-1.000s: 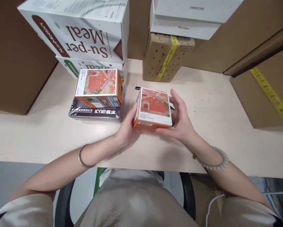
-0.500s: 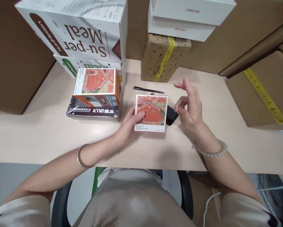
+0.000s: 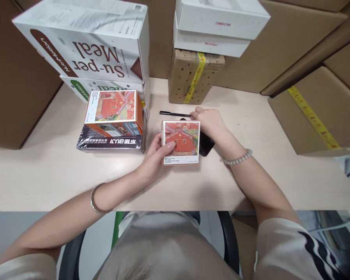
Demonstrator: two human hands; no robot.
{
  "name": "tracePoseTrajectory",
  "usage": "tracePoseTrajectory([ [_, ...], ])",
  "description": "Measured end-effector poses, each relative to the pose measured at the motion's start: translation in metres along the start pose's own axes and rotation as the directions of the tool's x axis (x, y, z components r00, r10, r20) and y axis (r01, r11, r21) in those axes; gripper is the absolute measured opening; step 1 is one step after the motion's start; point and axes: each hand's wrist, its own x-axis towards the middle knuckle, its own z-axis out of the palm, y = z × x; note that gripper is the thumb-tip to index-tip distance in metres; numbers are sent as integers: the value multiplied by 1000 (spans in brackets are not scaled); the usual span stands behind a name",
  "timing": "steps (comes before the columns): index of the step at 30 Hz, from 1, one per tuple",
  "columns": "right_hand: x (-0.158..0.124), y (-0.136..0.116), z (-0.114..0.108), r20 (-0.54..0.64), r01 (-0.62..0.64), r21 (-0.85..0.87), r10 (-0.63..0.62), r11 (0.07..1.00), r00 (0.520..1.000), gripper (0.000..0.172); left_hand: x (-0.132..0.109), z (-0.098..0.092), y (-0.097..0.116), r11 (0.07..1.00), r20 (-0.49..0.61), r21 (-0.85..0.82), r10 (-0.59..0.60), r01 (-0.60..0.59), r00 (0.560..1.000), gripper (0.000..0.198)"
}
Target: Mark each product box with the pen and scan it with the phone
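Note:
My left hand (image 3: 153,157) grips the small square box (image 3: 183,140) by its left side, thumb on top. A red painted house and a white strip of print cover its top face. My right hand (image 3: 210,121) is closed at the right end of the black pen (image 3: 174,114), which lies on the table behind the box. The fingers hide the pen's end. A black phone (image 3: 206,144) lies partly under the box and beside my right wrist.
At left, an orange picture box (image 3: 113,107) rests on a dark wrapped box (image 3: 110,144), before white meal boxes (image 3: 99,50). White boxes (image 3: 221,23) sit on a taped brown carton (image 3: 182,79) at the back. A larger carton (image 3: 309,116) stands at right on the table (image 3: 175,190).
My right hand has moved left from open air above the table to the pen's right end, its fingers closing there. My left hand still holds the box. The view has shifted slightly.

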Motion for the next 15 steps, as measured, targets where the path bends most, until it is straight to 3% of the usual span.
tracePoseTrajectory([
  [5,-3,10,16,-229,-26,153,61,988,972,29,-2,-1,0,1000,4,-5,-13,13,1000,68],
  [7,-5,15,21,-324,-59,266,146,962,935,24,-3,-2,-1,1000,14,-17,-9,10,1000,67],
  [9,-8,18,21,-438,-11,422,214,907,873,20,-4,-2,-1,1000,19,-16,-5,5,1000,66],
  [12,-18,14,7,-560,211,652,275,728,781,23,-6,-2,-2,1000,12,-18,5,-5,1000,66],
  [15,-38,1,-19,-547,365,794,308,487,779,38,-8,2,-3,1000,-26,-15,24,-25,999,67],
])
